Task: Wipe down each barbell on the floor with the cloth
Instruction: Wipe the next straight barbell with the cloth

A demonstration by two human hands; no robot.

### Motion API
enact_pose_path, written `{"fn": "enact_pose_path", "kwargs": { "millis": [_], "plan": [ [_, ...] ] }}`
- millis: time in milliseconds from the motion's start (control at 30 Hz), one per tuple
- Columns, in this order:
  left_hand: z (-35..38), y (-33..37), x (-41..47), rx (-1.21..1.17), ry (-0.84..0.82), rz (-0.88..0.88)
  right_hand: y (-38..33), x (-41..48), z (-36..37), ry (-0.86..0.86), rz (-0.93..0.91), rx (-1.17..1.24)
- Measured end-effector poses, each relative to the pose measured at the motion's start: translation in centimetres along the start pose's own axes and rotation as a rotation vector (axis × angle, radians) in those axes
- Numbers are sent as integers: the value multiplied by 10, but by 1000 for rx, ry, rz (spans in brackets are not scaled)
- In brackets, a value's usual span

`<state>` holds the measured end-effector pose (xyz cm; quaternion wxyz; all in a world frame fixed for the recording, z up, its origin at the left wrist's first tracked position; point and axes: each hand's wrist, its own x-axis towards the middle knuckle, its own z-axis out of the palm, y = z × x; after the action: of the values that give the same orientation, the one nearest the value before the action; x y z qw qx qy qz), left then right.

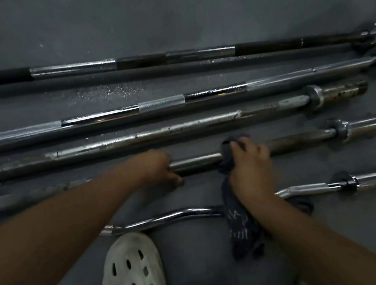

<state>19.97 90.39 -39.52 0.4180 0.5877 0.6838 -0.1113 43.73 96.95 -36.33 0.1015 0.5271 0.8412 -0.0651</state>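
Head view: white clog nearest, then curl bar just this side of the short straight barbell. Left hand curls round that barbell. Right hand is beside it, clamping the cloth onto the shaft, tail trailing back over the curl bar. Three longer barbells lie beyond it on the grey floor.

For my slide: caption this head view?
Right hand presses dark cloth around a barbell that the left hand grips.
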Motion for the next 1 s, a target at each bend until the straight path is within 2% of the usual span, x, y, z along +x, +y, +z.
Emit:
{"fn": "enact_pose_path", "kwargs": {
  "millis": [33,100,133,167,233,267,300,333,400,433,467,533,600,633,667,700,767,800,867,933,967,1000],
  "plan": [
    [6,4,-7,37,50,-13,-21,-11,2,-8,-113,14],
    [24,14,-25,233,256,-38,-54,-31,9,-60,-365,60],
    [28,14,-28,226,291,-22,-52,-29,7,-65,-427,85],
    [25,12,-26,171,251,-8,-37,-21,5,-34,-417,101],
    [7,0,-7,-58,22,23,8,-1,3,26,-197,71],
    [0,-5,0,-98,-65,26,25,3,1,20,-78,34],
    [-3,-5,1,-88,-75,28,33,3,1,4,9,23],
    [2,-4,-4,-36,3,29,28,0,1,-4,51,20],
    [28,5,-23,136,385,66,-5,-11,0,1,60,27],
    [36,11,-35,174,504,95,-24,-15,1,-14,53,25],
    [38,14,-36,171,525,96,-41,-17,2,-29,36,28],
    [19,11,-20,103,311,43,-58,-17,6,-7,-44,18],
    [-3,4,-1,-50,-57,-1,-50,-14,6,16,-243,-36],
    [-8,4,1,-83,-114,19,-34,-11,7,20,-337,-64],
    [-7,4,0,-67,-74,26,-12,-5,7,19,-374,-81],
    [0,3,-5,17,71,17,11,2,5,18,-343,-105],
    [25,10,-22,172,368,20,46,8,5,39,-112,-92],
    [34,13,-24,166,415,26,42,4,5,46,-10,-65],
    [24,10,-12,91,244,35,0,-7,7,63,31,-44],
    [3,2,1,-19,-37,42,-42,-23,10,-17,-134,15],
    [0,3,1,-2,-55,43,-47,-26,10,-46,-267,43],
    [1,4,-4,74,18,27,-38,-21,6,-54,-352,53]
  ]
}}
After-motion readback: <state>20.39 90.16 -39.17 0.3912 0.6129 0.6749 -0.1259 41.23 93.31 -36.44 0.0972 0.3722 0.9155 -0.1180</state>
